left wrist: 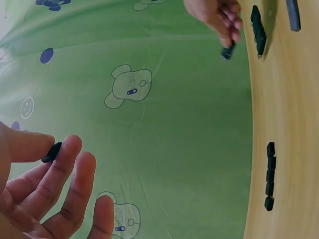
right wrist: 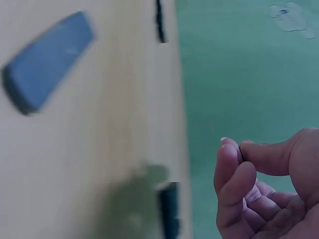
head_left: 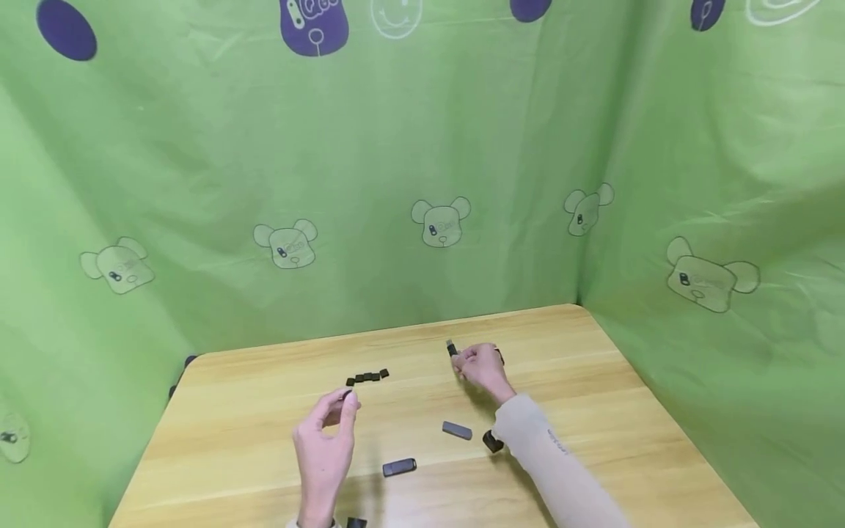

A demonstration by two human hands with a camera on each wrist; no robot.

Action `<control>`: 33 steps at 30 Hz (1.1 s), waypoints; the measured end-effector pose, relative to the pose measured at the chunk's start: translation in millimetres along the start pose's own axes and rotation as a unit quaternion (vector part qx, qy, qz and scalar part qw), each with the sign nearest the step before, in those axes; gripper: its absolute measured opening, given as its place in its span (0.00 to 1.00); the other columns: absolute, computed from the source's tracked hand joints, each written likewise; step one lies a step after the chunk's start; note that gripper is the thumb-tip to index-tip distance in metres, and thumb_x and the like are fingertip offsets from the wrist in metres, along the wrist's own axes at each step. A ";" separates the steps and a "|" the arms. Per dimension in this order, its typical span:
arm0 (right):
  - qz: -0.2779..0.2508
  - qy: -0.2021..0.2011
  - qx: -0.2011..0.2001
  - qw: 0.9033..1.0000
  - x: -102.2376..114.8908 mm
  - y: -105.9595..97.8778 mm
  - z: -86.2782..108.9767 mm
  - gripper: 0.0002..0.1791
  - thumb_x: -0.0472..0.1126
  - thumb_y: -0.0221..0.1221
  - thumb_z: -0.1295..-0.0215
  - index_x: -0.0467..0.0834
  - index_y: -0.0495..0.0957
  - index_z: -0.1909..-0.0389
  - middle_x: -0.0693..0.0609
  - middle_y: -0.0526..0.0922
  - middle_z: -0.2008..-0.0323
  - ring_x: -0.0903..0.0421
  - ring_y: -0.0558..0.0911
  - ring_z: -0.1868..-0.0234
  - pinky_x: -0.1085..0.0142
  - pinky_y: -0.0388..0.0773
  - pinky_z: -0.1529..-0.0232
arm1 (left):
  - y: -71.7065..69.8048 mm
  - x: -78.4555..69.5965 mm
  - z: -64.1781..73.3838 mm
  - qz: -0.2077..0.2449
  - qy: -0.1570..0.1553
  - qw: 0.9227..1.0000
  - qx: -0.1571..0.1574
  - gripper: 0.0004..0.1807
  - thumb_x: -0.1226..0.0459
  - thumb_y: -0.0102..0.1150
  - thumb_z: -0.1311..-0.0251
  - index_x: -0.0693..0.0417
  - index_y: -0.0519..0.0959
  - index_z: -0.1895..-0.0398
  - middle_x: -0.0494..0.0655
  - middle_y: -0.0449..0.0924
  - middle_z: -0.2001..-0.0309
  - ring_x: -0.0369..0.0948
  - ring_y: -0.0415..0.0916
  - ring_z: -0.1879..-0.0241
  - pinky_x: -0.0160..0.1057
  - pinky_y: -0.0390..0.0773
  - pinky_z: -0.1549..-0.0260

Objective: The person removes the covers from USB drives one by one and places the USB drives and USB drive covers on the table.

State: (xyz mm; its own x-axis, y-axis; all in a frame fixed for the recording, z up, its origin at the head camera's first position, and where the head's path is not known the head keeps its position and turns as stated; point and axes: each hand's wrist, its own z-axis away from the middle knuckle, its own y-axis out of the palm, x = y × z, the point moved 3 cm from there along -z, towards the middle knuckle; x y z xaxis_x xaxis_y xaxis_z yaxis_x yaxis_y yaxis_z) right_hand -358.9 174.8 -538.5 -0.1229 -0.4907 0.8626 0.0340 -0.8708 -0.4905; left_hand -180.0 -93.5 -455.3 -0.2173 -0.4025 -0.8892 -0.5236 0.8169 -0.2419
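My left hand (head_left: 325,447) is raised over the table's left half, pinching a small black piece (left wrist: 52,152) between thumb and index finger. Its other fingers are spread loosely in the left wrist view. Toward the far edge, my right hand (head_left: 485,368) pinches a dark USB flash drive (head_left: 452,348) whose metal plug points away from the hand. In the right wrist view the fingers hide most of it. Beneath that hand, a dark stick-shaped item (left wrist: 258,32) lies on the table. A row of several small black pieces (head_left: 367,377) lies beyond my left hand.
A grey stick (head_left: 457,430) and a dark grey stick (head_left: 399,467) lie mid-table. Beside the right sleeve sits a black object (head_left: 492,441), and another black object (head_left: 356,523) is near the left wrist. Green printed cloth (head_left: 370,279) hangs around the wooden table (head_left: 251,425).
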 end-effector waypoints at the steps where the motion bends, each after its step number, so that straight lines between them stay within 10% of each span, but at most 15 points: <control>1: 0.011 0.004 -0.004 1.000 -3.5 4.0 -2.0 0.11 0.41 0.63 0.31 0.36 0.85 0.67 0.37 0.89 0.66 0.54 0.82 0.80 0.73 0.65 0.86 | -0.1 0.9 0.6 -0.001 0.001 1.000 0.001 0.05 0.62 0.66 0.35 0.46 0.87 0.58 0.39 0.90 0.70 0.30 0.82 0.71 0.35 0.78 0.56; 33: 0.035 0.078 -0.022 0.996 -39.2 19.7 -11.8 0.14 0.44 0.64 0.33 0.39 0.86 0.75 0.47 0.88 0.79 0.60 0.79 0.87 0.72 0.71 0.87 | 19.0 10.7 4.9 -0.038 0.014 0.997 0.071 0.10 0.68 0.66 0.37 0.43 0.85 0.58 0.38 0.89 0.72 0.31 0.83 0.72 0.48 0.80 0.53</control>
State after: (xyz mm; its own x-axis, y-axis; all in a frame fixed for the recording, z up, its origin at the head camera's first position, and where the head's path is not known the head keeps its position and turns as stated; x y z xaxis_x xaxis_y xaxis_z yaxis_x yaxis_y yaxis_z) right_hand -365.1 177.3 -583.4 -0.2746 -0.5362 0.7982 0.0045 -0.8308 -0.5566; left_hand -188.2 -80.3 -471.4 -0.2042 -0.4757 -0.8556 -0.4184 0.8326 -0.3630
